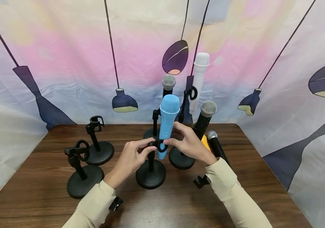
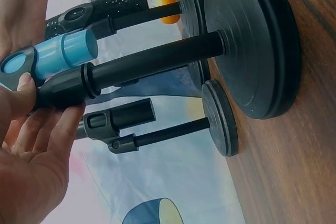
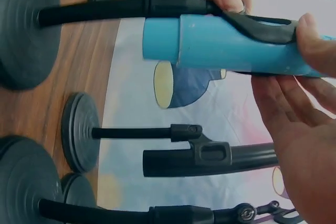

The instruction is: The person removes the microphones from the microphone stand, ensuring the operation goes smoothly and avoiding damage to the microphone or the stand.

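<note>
We see a big cloth (image 1: 79, 47) with painted lamps (image 1: 124, 103) filling the top of the frame. Below it is a brown wooden tabletop (image 1: 196, 202). On it, a middle stand (image 1: 151, 177) is near the center, and a front stand (image 1: 85, 182) and a back stand (image 1: 101, 153) are at the left. We see the left hand (image 1: 131, 158) with a small, pinching grip on the top of the middle stand. The right hand (image 1: 189, 144) has its grip bent around the blue microphone (image 1: 166, 123). That microphone is at the center, tilted a bit, its low end through a round clip (image 3: 252, 30). To its right, a speckled microphone (image 1: 203, 123) sits in another clip (image 2: 63, 24). Just above the blue one, a silver-topped microphone (image 1: 168, 83) sits in a third clip (image 3: 213, 154). We can't tell if the white microphone (image 1: 199, 72), higher up, is inside the small ring (image 1: 196, 92) there.
</note>
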Motion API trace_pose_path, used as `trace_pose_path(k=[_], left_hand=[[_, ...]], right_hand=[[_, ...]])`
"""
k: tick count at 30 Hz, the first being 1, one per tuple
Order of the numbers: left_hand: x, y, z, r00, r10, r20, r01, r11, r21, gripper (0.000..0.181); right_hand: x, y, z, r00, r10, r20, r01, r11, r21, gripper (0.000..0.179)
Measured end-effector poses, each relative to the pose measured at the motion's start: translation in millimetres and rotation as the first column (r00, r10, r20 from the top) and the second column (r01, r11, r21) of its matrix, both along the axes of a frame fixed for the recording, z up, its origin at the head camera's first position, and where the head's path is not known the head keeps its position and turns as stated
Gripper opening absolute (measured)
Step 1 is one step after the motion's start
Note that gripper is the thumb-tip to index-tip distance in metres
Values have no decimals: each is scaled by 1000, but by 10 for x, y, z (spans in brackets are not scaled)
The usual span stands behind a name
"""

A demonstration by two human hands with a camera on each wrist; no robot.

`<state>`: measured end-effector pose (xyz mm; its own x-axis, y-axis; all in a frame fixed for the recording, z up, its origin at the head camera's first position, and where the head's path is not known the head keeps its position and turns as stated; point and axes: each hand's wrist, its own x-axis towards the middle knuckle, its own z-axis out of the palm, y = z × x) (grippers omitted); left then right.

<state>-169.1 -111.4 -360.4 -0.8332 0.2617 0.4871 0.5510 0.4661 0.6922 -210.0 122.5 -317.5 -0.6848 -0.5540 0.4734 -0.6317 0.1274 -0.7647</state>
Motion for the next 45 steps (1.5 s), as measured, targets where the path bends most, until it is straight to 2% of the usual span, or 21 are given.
trace_pose_path(k=[4, 6, 8, 13, 15, 19, 21, 24, 27, 29, 32, 34, 39, 41, 45], left_hand=[[2, 2, 1, 1000, -11, -2, 11, 1000, 6, 37], [4, 0, 4, 1000, -14, 3, 14, 1000, 7, 36], [5, -3, 8, 1000, -17, 8, 17, 1000, 8, 36], [3, -3, 18, 1000, -18, 10, 18, 1000, 3, 35], [1, 3, 24, 1000, -20, 8, 20, 1000, 4, 35], [1, 8, 26, 1000, -25, 6, 25, 1000, 13, 36], [2, 8, 29, 1000, -24, 8, 24, 1000, 16, 35], [5, 5, 36, 1000, -22, 11, 22, 1000, 15, 34], [7, 1, 38, 1000, -26, 9, 26, 1000, 10, 34], [6, -3, 38, 1000, -27, 6, 27, 1000, 8, 34], [1, -6, 29, 1000, -27, 3, 27, 1000, 10, 34], [2, -9, 26, 1000, -26, 6, 26, 1000, 11, 35], [18, -15, 27, 1000, -25, 19, 25, 1000, 10, 34], [21, -14, 26, 1000, -24, 19, 24, 1000, 12, 34], [17, -10, 24, 1000, -22, 8, 22, 1000, 19, 35]], right_hand=[[-10, -12, 8, 990, -59, -128, 65, 997, 40, 25], [-3, -13, 20, 986, -72, -151, 81, 995, 52, 23], [5, -7, 30, 990, -67, -127, 75, 996, 55, 29], [9, 17, 27, 1000, -7, 20, 7, 1000, 4, 45], [1, 16, 21, 1000, -5, -2, 5, 1000, -6, 40], [-5, 8, 33, 989, -53, -140, 58, 998, 32, 25], [4, 10, 51, 986, -63, -151, 72, 996, 55, 26], [18, 19, 73, 999, -31, -44, 33, 998, 45, 38], [6, 26, 57, 999, 7, 46, -7, 1000, 13, 43], [-11, 23, 36, 1000, 8, 13, -8, 1000, 3, 40], [-20, 10, 25, 996, -34, -87, 36, 999, 22, 31], [-14, 6, 31, 991, -60, -117, 65, 997, 40, 31], [14, 16, 34, 1000, -17, 21, 16, 1000, 25, 45], [10, 11, 25, 1000, 1, 27, -1, 1000, 2, 44], [-19, -9, 4, 993, -34, -113, 35, 999, 10, 28]])
